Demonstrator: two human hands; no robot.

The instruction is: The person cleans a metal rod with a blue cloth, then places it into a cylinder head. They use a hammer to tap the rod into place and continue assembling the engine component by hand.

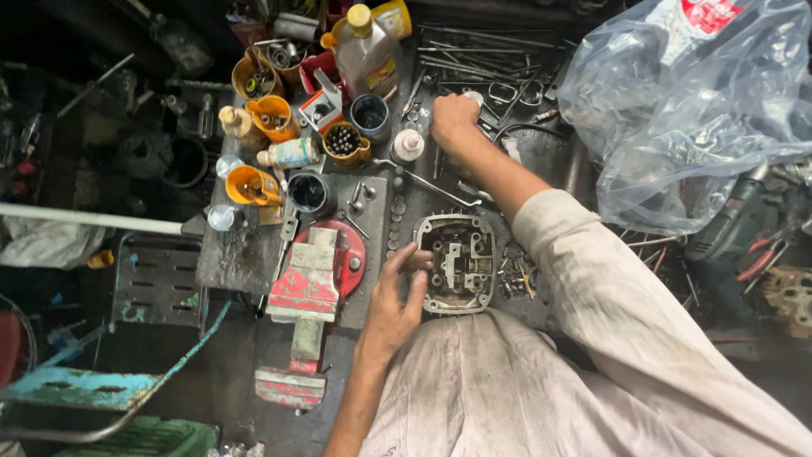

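A grey metal engine cover (457, 262) with small parts inside lies on the dark workbench in front of me. My left hand (396, 296) rests on its left rim, fingers touching the edge. Farther back, my right hand (453, 121) is closed over a small pale part among loose tools. What it grips is mostly hidden under the fingers.
A red bench vise (311, 283) stands left of the cover. Orange cups (272, 117), bottles (369, 51) and tins crowd the back left. Wrenches and rods (491, 51) lie at the back. A large clear plastic bag (694, 110) fills the right, with a power drill (736, 220) below it.
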